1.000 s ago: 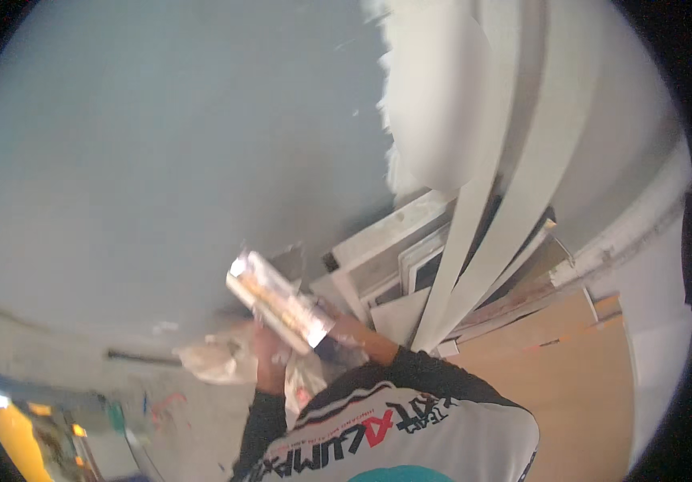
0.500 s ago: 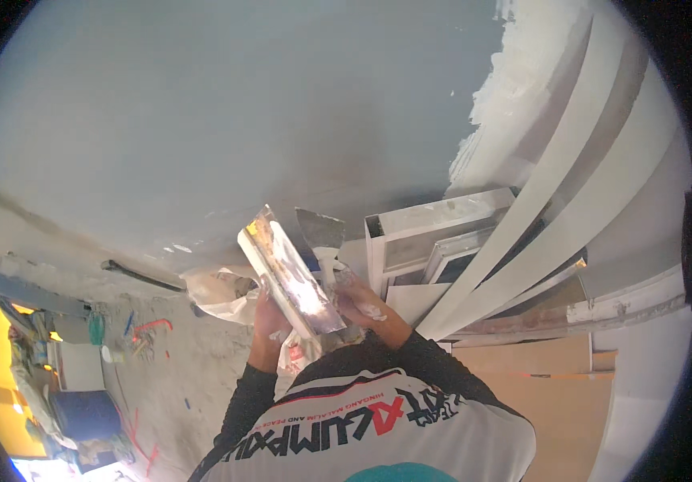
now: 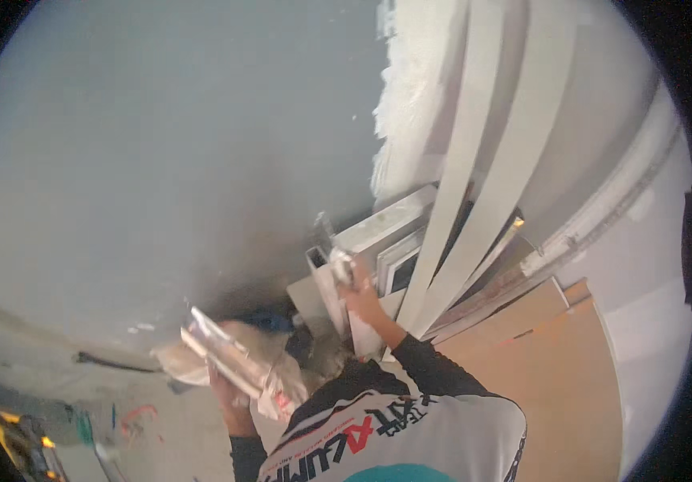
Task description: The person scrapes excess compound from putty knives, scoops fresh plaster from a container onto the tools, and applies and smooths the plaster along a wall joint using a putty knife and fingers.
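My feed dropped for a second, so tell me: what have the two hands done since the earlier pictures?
The right hand has left the shiny flat metal trowel and reached up to the white boards leaning on the wall, holding a small pale object I cannot identify. The left hand now holds the trowel alone, lower and further left. The grey plastered wall and long white strips are unchanged.

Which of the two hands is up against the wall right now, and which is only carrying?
The right hand, raised with a small tool at the grey wall. The left hand hangs lower, gripping a long shiny trowel-like board.
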Motion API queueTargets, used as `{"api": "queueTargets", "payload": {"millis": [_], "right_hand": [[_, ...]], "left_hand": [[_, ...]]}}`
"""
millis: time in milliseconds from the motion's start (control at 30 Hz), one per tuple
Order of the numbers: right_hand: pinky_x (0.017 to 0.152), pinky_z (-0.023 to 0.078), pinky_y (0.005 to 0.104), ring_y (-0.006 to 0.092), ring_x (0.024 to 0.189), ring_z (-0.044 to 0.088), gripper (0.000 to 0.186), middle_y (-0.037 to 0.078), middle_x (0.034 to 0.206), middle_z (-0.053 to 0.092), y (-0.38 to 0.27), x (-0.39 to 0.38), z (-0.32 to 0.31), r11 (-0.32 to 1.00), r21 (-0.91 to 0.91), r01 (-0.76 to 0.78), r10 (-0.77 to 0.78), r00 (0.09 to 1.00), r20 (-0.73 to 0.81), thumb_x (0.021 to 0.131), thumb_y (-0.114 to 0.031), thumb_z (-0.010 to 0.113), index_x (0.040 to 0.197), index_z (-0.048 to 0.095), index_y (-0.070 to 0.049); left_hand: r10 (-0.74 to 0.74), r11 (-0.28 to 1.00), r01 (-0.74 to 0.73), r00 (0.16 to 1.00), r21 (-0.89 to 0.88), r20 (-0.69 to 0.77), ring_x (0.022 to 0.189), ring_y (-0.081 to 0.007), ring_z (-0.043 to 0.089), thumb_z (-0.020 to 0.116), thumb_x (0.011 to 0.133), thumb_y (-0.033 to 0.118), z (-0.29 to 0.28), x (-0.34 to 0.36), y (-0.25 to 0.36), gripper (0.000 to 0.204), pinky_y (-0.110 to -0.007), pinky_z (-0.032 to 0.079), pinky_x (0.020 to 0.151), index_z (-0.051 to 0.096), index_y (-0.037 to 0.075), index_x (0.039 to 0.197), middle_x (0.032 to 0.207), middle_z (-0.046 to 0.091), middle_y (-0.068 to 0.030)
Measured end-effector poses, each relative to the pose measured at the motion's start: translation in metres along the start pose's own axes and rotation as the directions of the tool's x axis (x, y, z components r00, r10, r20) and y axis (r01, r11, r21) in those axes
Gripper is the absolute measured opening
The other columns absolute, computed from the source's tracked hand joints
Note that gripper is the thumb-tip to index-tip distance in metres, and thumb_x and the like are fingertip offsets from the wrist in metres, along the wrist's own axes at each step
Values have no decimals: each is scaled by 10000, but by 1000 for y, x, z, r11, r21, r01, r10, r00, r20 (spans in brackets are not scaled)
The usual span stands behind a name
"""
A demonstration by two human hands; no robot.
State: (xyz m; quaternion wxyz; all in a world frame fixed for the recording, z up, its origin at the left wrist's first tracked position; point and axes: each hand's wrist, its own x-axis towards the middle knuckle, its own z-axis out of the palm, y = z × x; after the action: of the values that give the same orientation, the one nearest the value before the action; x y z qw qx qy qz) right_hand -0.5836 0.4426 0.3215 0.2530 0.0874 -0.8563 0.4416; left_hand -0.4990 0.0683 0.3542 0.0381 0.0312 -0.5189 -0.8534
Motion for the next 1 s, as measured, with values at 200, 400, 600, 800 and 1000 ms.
{"api": "queueTargets", "payload": {"millis": [200, 400, 600, 800, 1000], "right_hand": [[610, 498, 298, 158, 861, 574, 707, 100, 1191, 529, 115, 104, -201, 870, 419, -260, 448, 771, -453, 870, -77, 659, 1476, 296, -49], [564, 490, 299, 139, 670, 562, 629, 46, 899, 577, 100, 238, -249, 857, 487, -168, 443, 725, -528, 850, -67, 610, 1408, 330, 10], [498, 496, 349, 193, 596, 550, 638, 59, 811, 533, 142, 265, -276, 793, 591, -148, 476, 757, -448, 812, -22, 624, 1365, 318, -106], [464, 471, 331, 160, 576, 573, 476, 35, 759, 573, 143, 272, -279, 746, 648, -154, 476, 804, -357, 777, -63, 709, 1173, 445, -84], [455, 465, 322, 185, 608, 593, 622, 82, 821, 606, 102, 260, -207, 741, 668, -61, 391, 849, -356, 789, -57, 696, 1327, 388, -93]], "left_hand": [[-213, 942, 206, 977, -267, 1, 1059, -268, 629, 386, 1051, 438, -42, -5, -49, 505, -438, 552, 872, 472, 69, 1385, 1244, 607, -120], [-152, 987, 152, 988, -55, 3, 1074, -261, 634, 384, 1054, 385, -141, -4, -105, 488, -376, 551, 894, 452, 20, 1372, 1251, 595, -139], [-87, 995, 88, 996, 57, -15, 1088, -253, 628, 434, 1040, 387, -67, -26, -47, 533, -380, 543, 923, 420, -8, 1396, 1271, 591, -146], [-58, 998, 60, 996, 34, -64, 1146, -255, 586, 444, 1026, 371, -41, -47, -20, 542, -389, 529, 945, 393, 0, 1418, 1326, 534, -163], [-298, 904, 278, 955, -326, -11, 1187, -276, 556, 445, 1015, 410, -100, -30, -59, 575, -408, 515, 962, 377, 34, 1444, 1370, 489, -163]]}}
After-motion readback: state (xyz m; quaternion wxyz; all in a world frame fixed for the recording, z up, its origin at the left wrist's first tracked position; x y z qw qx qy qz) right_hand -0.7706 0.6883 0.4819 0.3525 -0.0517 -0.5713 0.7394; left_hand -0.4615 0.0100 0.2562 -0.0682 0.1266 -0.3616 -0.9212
